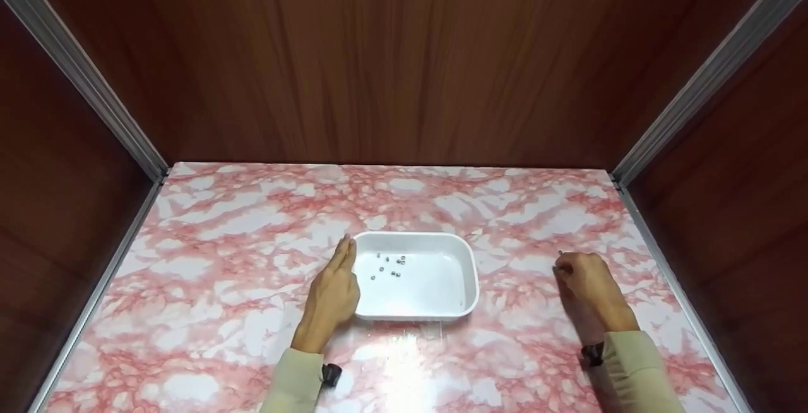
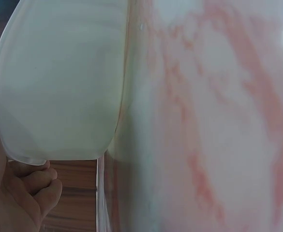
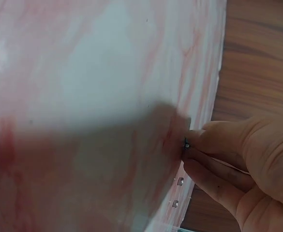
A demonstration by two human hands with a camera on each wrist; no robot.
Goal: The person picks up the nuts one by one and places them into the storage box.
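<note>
A white rectangular tray (image 1: 413,312) stands on the table, with several small metal nuts (image 1: 399,262) scattered over the left half of its floor. At the tray's left end, my left hand (image 1: 332,290) holds the rim, its fingers along the outer wall; the left wrist view shows the tray's side (image 2: 61,87) and bent fingers at its corner. Well to the right of the tray, my right hand (image 1: 587,277) pinches one small metal nut (image 3: 186,143) between thumb and fingertips. Two more small metal pieces (image 3: 180,181) lie on the table beside those fingers in the right wrist view.
The pink and white marbled table (image 1: 233,324) carries a bright glare in front of the tray. Dark wood panels (image 1: 391,59) close the back and both sides, with grey metal rails (image 1: 95,72) at the corners. A dark band (image 1: 331,374) sits on each wrist.
</note>
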